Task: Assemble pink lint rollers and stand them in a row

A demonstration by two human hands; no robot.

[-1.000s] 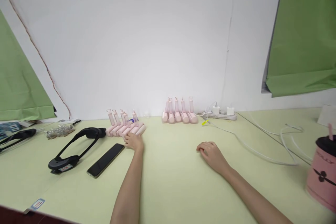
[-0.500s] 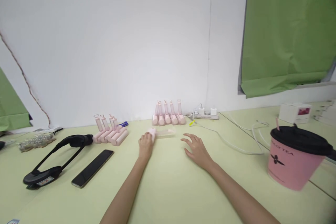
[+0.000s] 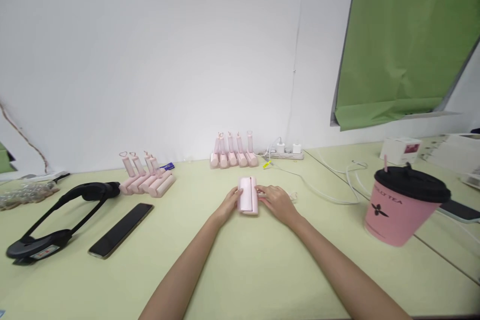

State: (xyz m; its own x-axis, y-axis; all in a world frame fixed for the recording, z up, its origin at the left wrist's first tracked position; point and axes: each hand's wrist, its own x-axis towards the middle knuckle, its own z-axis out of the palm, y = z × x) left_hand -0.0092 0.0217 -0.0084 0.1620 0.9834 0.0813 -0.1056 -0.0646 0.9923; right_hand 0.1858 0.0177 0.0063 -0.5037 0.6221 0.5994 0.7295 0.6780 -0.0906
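Note:
A small pink box-shaped device (image 3: pixel 248 195) stands on the pale green table (image 3: pixel 240 260) in front of me. My left hand (image 3: pixel 228 206) grips its left side with curled fingers. My right hand (image 3: pixel 276 202) grips its right side, fingers against the casing. Behind and to the left lies a row of similar pink devices (image 3: pixel 148 177) with upright stems. A second row of pink devices (image 3: pixel 232 152) stands against the white wall.
A black phone (image 3: pixel 120 230) and a black headset (image 3: pixel 56 221) lie at the left. A pink lidded cup (image 3: pixel 405 206) stands at the right. A white power strip (image 3: pixel 287 152) with cables (image 3: pixel 330 191) sits by the wall. A white box (image 3: pixel 400 149) is far right.
My left hand took one pink device from the left row and carried it to the middle. My right hand came in and now holds its other side. The view turned right.

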